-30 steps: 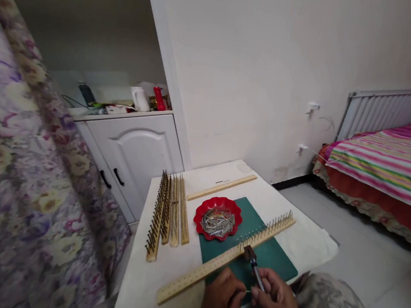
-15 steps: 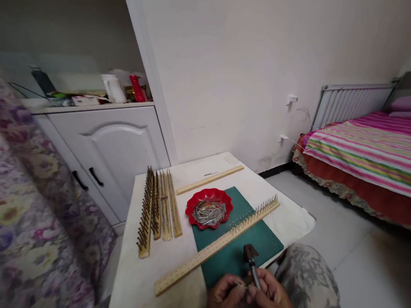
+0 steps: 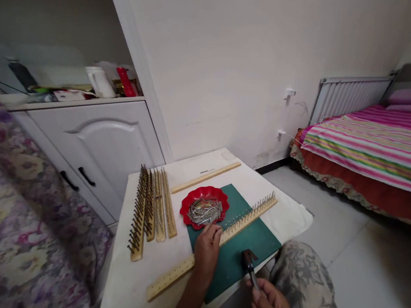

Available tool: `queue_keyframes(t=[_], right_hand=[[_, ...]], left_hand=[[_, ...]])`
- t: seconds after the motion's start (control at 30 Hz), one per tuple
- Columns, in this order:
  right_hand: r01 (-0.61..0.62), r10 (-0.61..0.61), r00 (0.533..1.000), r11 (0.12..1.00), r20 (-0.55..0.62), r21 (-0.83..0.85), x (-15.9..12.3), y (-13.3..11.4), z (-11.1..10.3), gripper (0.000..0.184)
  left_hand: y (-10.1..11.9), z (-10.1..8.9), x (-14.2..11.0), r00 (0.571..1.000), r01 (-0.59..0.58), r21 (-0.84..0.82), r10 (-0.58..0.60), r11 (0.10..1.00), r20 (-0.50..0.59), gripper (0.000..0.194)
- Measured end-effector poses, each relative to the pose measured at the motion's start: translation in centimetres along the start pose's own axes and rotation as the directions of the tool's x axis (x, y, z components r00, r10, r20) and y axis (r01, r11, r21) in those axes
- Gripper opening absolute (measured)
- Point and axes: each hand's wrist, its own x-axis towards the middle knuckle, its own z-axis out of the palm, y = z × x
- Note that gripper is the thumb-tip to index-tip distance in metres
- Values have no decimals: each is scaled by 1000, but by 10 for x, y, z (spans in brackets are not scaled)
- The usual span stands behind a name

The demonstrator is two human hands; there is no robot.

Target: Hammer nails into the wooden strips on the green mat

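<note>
My left hand (image 3: 208,250) is over the wooden strip (image 3: 239,225), fingers pinched together at its row of upright nails. A nail seems to be in the pinch, though my fingers mostly hide it. The far half of the strip bristles with nails; the near end shows rows of small holes. My right hand (image 3: 272,307) is closed round the handle of a hammer (image 3: 249,259), whose head is over the green mat (image 3: 229,270). Just beyond my left hand stands a red scalloped dish (image 3: 187,202) with a heap of loose nails (image 3: 204,211).
Nail-studded wooden strips (image 3: 138,245) lie at the table's left, beside plainer ones (image 3: 168,204). Another strip (image 3: 206,177) lies at the back of the white table (image 3: 126,293). My knee (image 3: 305,284) is at the right edge. Beyond are a cabinet (image 3: 107,138) and a bed (image 3: 370,143).
My left hand has moved forward from beside my right hand up to the strip. My right hand still grips the hammer, slightly lower. The view has shifted a little.
</note>
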Motion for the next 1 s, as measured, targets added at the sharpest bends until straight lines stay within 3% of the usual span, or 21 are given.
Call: queue_keyframes(t=[0.17, 0.53, 0.67, 0.87, 1.0], right_hand=[[-70, 70, 997, 998, 17, -2, 0, 0, -3, 51], [-100, 101, 995, 993, 6, -65, -1, -1, -5, 52], [-81, 84, 996, 991, 32, -107, 5, -18, 1, 51], [29, -16, 993, 993, 117, -113, 30, -59, 27, 39], [86, -69, 988, 988, 136, -125, 51, -65, 40, 37]], left_hand=[[-5, 4, -2, 999, -36, 73, 36, 997, 0, 26], [-14, 10, -1, 998, -66, 225, 67, 972, 0, 24], [-12, 9, -2, 998, -57, 257, 58, 965, 5, 24], [-8, 8, -3, 1000, -15, 235, 14, 972, 4, 25], [-8, 7, -4, 1000, -11, 224, 9, 975, 11, 24]])
